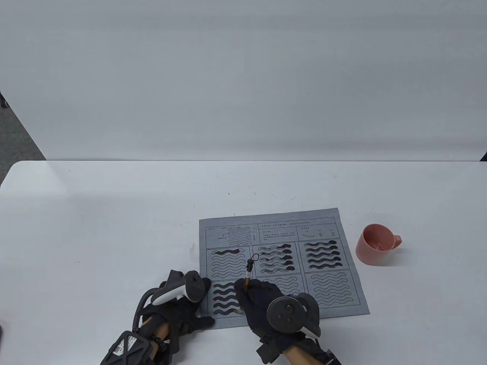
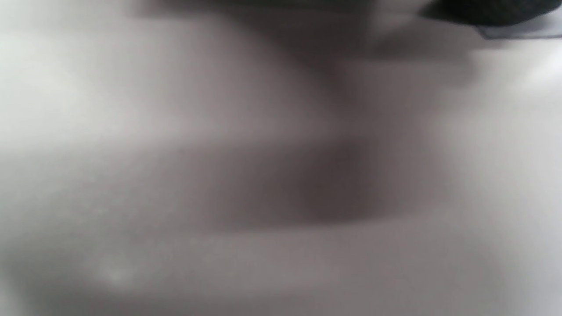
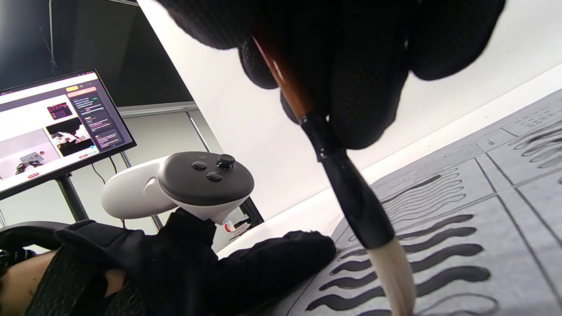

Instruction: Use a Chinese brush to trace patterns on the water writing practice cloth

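Observation:
A grey water writing cloth [image 1: 327,296] lies on the white table, printed with panels of wavy lines; several panels show dark wet strokes. My right hand [image 1: 258,300] grips a Chinese brush [image 1: 247,274] over the bottom left panel. In the right wrist view the brush's white tip [image 3: 395,281] touches the cloth [image 3: 505,245] at the lowest wave of that panel. My left hand [image 1: 182,304] rests flat on the cloth's left edge, fingers spread, also seen in the right wrist view [image 3: 246,267]. The left wrist view is a blur of table.
A pink cup [image 1: 376,244] stands on the table to the right of the cloth. A monitor [image 3: 57,123] on a stand shows behind my left hand in the right wrist view. The table's far edge [image 1: 243,161] meets a white wall.

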`<state>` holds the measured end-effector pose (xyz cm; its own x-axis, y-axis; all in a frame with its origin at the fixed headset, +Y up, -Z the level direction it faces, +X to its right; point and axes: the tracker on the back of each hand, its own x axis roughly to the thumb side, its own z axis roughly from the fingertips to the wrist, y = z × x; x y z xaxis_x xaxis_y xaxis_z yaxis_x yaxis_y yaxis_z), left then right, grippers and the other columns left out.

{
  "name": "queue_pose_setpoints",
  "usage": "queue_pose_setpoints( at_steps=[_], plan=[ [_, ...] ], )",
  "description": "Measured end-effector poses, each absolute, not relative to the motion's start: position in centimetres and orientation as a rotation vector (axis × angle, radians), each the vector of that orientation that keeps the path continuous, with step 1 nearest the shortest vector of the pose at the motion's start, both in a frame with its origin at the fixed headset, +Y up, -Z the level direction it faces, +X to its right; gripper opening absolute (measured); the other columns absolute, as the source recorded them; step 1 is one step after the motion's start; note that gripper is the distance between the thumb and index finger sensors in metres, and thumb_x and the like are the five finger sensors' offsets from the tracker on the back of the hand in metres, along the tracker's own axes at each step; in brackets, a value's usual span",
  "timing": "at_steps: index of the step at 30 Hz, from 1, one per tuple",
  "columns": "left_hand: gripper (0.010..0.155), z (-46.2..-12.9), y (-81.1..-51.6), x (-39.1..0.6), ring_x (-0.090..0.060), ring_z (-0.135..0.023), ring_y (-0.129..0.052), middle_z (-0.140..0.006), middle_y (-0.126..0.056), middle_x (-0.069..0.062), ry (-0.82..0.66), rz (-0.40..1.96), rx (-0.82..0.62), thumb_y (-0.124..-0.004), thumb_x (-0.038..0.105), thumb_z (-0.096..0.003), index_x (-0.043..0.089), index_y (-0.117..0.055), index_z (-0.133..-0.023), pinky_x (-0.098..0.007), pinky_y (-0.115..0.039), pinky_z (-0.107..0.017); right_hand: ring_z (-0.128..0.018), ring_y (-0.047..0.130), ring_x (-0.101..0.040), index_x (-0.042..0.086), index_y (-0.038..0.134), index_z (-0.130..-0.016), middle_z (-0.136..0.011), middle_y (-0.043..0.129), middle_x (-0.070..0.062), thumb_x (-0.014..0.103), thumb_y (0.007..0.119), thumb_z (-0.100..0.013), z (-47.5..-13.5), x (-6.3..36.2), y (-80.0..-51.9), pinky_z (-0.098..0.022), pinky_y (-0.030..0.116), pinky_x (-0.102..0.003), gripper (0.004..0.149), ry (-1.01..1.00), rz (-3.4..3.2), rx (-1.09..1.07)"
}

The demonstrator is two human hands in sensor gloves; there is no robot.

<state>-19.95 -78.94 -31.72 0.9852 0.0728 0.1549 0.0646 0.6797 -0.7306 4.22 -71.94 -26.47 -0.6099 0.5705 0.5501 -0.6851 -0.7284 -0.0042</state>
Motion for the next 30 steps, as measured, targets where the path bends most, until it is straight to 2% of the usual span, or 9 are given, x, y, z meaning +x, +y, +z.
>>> queue_pose_setpoints(
  at_steps=[30],
  plan=[
    [0.099,-31.72,-78.94,-19.95,-0.032,-0.095,0.031,-0.1,0.033,0.011,-0.177,0.005,-0.825,-0.058,0.074,-0.0367,0.05,0.02,-0.093,-0.061,0.008,-0.071,-0.061,0.099,-0.038,0.006,0.074,-0.088,-0.08,0.092,-0.018,0.028,0.064,-0.054,-26.64,4.71,-71.81,-0.053,0.072,-0.068,0.042,-0.296,2.326,0.669]
  ],
)
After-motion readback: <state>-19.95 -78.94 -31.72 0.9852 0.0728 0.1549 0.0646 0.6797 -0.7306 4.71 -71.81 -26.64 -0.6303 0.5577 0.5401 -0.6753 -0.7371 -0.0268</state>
